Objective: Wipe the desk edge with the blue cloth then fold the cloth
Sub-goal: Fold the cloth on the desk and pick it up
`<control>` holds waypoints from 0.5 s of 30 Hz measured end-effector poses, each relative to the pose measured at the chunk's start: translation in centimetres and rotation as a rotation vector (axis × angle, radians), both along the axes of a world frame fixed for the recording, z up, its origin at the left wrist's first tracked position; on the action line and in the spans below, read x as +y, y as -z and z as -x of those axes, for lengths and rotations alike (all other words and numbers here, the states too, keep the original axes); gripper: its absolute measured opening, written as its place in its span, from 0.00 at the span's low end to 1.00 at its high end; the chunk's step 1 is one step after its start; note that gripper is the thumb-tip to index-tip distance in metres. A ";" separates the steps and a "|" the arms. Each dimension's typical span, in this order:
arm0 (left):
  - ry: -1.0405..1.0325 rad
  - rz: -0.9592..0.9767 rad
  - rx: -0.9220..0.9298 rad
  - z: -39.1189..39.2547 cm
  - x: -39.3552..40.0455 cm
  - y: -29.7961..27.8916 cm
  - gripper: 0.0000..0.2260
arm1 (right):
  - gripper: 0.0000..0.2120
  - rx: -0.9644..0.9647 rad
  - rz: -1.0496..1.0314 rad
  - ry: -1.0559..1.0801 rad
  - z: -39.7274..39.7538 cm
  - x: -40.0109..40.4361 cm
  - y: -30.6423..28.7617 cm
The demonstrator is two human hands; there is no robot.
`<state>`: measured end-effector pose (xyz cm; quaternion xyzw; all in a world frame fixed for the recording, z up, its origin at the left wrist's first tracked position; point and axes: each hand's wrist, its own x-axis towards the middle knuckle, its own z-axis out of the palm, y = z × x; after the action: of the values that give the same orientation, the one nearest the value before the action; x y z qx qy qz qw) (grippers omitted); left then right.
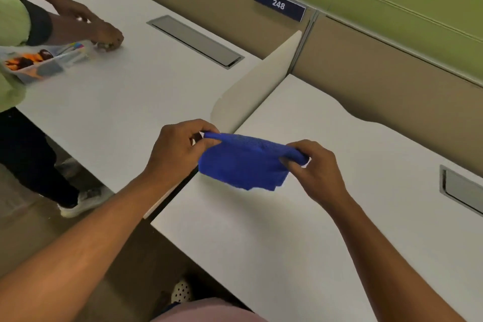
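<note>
Item: blue cloth (pixel 245 162), doubled, held above desk (pixel 300 230) near divider. My left hand (pixel 180 149) and right hand (pixel 311 165): grip pinched shut on top corners. Step: folding. Advice: align edges, keep fold taut, lay flat.

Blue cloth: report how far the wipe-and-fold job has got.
Wiping: the picture cannot confirm it; the desk shows no mark either way. In hand: the cloth is off the desk edge, held up by its top corners, left hand pinching one, right hand the other, and it already hangs doubled. Left: finish the fold and set it down.
</note>
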<state>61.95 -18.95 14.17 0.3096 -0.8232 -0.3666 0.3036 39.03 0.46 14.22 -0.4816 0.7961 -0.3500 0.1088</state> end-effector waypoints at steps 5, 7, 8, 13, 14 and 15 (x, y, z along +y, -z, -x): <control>0.193 0.122 0.074 0.1 1.0 2.4 0.09 | 0.11 0.458 0.182 0.025 -0.5 4.9 1.4; 0.278 0.109 -0.064 -0.4 1.6 5.7 0.09 | 0.12 0.528 0.086 0.001 -0.9 7.0 4.8; 0.321 0.100 -0.156 -0.7 1.8 7.6 0.08 | 0.13 0.531 0.017 -0.014 -1.3 8.0 6.8; 0.518 0.185 -0.474 -3.1 2.8 15.3 0.10 | 0.13 0.380 -0.257 -0.116 -4.1 12.1 14.3; 0.524 0.215 -0.471 -3.5 2.9 16.0 0.10 | 0.12 0.358 -0.269 -0.115 -4.6 12.6 14.8; 0.521 0.227 -0.464 -3.8 3.0 16.3 0.11 | 0.11 0.335 -0.273 -0.103 -5.1 12.9 15.1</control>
<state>65.78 -15.91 -2.10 0.1288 -0.9568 -0.2579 0.0378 44.10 13.35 -0.88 -0.5539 0.8174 -0.1481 0.0568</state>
